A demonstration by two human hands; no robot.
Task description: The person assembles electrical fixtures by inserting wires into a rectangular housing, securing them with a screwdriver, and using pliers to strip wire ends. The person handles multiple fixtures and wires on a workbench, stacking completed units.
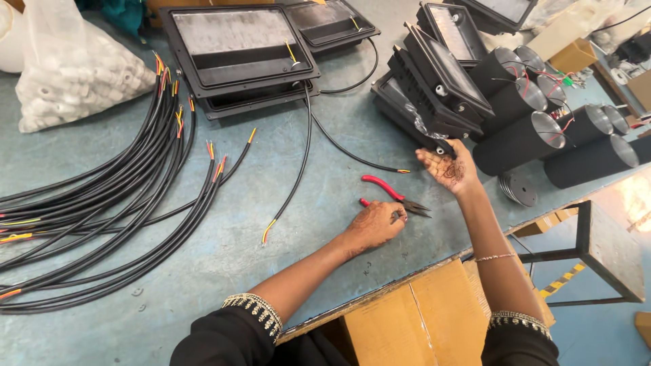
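The bench, a worn blue-grey top, fills most of the view. At nine o'clock a thick sheaf of black cables curves across it, their stripped ends showing red and yellow cores. At twelve o'clock lie two flat black lamp housings, each trailing a cable. At two o'clock more housings lean in a stack, and beyond them at three o'clock lie black cylinders on their sides, open silver mouths showing. At ten o'clock sits a clear bag of small white parts. A cardboard box stands under the bench edge at six o'clock.

The right hand, palm up, is at the lowest corner of the stack; its fingers curl loosely around a small black fitting there, not tightly closed.

The left hand rests knuckles up on the bench near centre, fingers curled onto the lower red handle of the pliers. The pliers lie flat between the two hands, handles spread, nose towards three o'clock.
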